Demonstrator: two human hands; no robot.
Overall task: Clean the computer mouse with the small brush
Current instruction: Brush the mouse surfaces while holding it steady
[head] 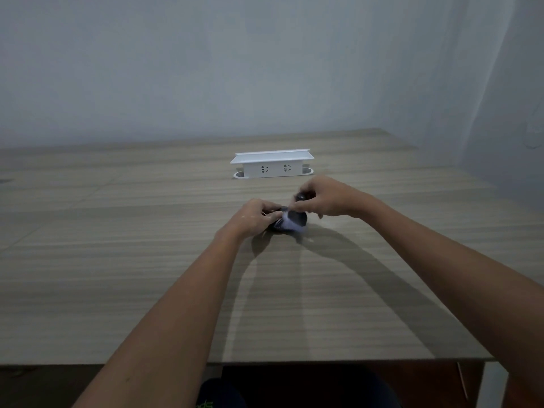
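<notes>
Two bare forearms, no sleeves, watch or rings visible. Below the counter's (pixel 117 290) near edge, dark clothing (pixel 223 393) with a small bright green marking (pixel 205 404).

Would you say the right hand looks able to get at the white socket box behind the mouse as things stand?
Probably yes. The right hand is just in front of the white socket box, with only bare table between them. But its grip seems occupied by a small dark object, too blurred to identify, above the mouse.

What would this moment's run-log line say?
left hand: holds mouse on table | right hand: grips small brush over mouse | view: blurred
</notes>
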